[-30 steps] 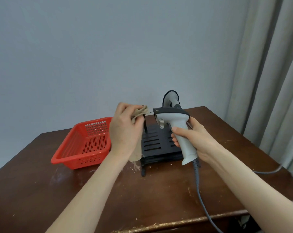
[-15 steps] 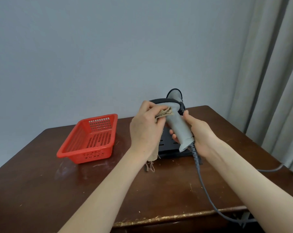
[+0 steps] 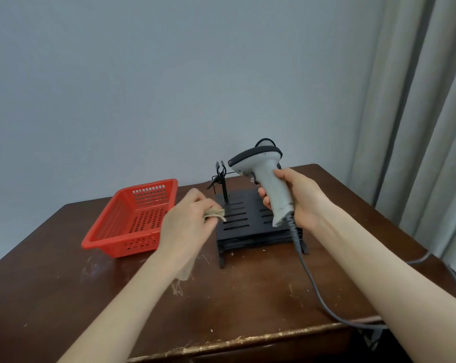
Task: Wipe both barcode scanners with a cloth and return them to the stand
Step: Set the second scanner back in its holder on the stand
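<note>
Grip, right hand: right hand [image 3: 297, 197] is wrapped round the handle of the grey pistol-shaped plastic barcode scanner [image 3: 266, 176], fingers curled in front and thumb up along the back.
Scanner: held upright in the air over the right part of the stand, clear of it; its dark-banded head points left.
Cable: grey rubber cable [image 3: 313, 286] leaves the handle's base, hangs past the stand's front corner, crosses the table and drops over the front right edge.
Behind the head: dark-rimmed rounded grey shape [image 3: 264, 141] peeks over the top; mostly hidden, so I cannot tell what it is.
Grip, left hand: left hand [image 3: 187, 226], blurred, clutches the crumpled beige cloth [image 3: 215, 214] in curled fingers; a tail of it hangs below the wrist.
Cloth to scanner: well apart; the cloth sits low at the stand's left edge.
Stand: flat black slotted stand [image 3: 245, 221] on the table, with a thin black clip post [image 3: 223, 184] rising at its rear left, nothing in the clip.
Basket: red perforated plastic basket [image 3: 132, 244] just left of the left hand.
Table: dark brown scuffed wooden table [image 3: 234, 305], front edge chipped.
Backdrop: plain grey-blue wall [image 3: 169, 74]; pale grey curtain [image 3: 426, 127] at right.
</note>
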The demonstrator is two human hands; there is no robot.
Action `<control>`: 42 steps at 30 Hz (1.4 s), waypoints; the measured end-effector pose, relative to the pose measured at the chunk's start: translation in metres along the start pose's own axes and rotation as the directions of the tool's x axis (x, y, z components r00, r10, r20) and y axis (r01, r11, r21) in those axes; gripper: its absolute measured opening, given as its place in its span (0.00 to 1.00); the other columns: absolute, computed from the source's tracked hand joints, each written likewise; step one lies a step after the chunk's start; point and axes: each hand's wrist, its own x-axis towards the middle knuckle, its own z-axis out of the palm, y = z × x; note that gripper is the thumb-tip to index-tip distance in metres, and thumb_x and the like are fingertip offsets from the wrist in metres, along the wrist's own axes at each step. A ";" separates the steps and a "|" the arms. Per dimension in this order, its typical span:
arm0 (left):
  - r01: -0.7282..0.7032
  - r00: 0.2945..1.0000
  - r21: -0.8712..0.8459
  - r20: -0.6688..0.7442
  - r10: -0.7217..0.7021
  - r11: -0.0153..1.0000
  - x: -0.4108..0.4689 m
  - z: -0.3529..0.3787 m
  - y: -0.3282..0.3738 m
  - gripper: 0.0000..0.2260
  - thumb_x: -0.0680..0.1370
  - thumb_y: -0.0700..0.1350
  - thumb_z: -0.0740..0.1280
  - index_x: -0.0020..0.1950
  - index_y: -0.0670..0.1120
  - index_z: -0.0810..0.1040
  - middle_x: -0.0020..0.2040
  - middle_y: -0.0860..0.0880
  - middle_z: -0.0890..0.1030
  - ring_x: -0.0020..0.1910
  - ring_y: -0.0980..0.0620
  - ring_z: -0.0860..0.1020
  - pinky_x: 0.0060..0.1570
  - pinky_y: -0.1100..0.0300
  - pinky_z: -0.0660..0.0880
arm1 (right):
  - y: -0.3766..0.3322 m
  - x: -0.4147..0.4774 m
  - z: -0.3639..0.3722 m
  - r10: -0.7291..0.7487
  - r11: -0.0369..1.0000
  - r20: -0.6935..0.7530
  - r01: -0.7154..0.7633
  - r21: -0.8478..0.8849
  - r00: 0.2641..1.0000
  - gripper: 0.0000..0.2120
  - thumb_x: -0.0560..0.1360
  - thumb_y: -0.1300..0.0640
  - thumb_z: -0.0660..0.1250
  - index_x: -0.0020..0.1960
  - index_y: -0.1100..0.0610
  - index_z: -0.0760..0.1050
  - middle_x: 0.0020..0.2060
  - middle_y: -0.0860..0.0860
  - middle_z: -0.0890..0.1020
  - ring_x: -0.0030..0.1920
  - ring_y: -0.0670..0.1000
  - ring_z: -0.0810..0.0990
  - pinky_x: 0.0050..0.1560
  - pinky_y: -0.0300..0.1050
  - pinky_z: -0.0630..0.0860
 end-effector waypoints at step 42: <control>0.535 0.822 -0.799 0.417 -0.388 0.275 0.154 0.008 -0.002 0.15 0.79 0.48 0.58 0.57 0.40 0.76 0.45 0.45 0.81 0.45 0.48 0.79 0.49 0.53 0.78 | -0.012 0.066 0.078 -0.260 0.675 0.050 0.218 -0.704 0.964 0.17 0.77 0.45 0.64 0.48 0.59 0.80 0.30 0.49 0.84 0.33 0.45 0.78 0.39 0.37 0.72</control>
